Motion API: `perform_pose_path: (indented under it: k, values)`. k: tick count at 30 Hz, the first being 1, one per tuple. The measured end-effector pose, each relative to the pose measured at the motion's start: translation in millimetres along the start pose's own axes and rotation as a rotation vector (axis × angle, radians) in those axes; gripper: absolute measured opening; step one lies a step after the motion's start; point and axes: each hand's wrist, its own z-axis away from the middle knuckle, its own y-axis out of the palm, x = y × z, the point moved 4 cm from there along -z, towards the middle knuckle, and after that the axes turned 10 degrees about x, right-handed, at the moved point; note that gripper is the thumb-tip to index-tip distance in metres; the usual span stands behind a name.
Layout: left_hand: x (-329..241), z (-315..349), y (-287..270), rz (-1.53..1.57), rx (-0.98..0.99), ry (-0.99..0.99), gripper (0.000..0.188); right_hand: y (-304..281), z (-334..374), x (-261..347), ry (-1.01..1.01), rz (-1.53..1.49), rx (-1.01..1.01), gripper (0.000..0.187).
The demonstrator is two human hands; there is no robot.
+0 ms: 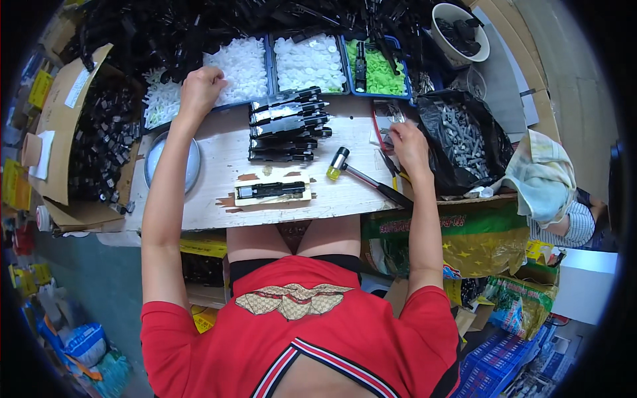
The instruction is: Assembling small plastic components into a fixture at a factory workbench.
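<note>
My left hand [201,91] is at the near edge of a blue bin of small white plastic parts [244,63], its fingers pinched together; whatever they hold is hidden. Over on the right, my right hand [410,144] has its fingertips pinched at a small red-edged container [383,114] of tiny parts, and I cannot make out what is between them. Close to me on the worktable, a slim black plastic assembly [271,190] lies in a cream-coloured holder [265,201]. Beyond it, several similar black assemblies [284,126] are stacked.
A two-headed mallet [363,176] lies right of the holder. Round dish [188,166] beneath my left forearm. Carton of black parts [103,139] at left. Bins of white discs [308,60] and green parts [381,69] behind. Black bag of grey parts [461,136] at right.
</note>
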Motion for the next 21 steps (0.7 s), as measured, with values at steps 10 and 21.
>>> perform_pose_path:
  k: [10,21]
  values:
    - [-17,26,-18,0.959,0.013,-0.076,0.021,17,-22,8,-0.070,0.285,0.112,0.014]
    - [-56,123,12,1.704,0.076,-0.084,0.021,0,-1,1,-0.027,-0.008,-0.057,0.013]
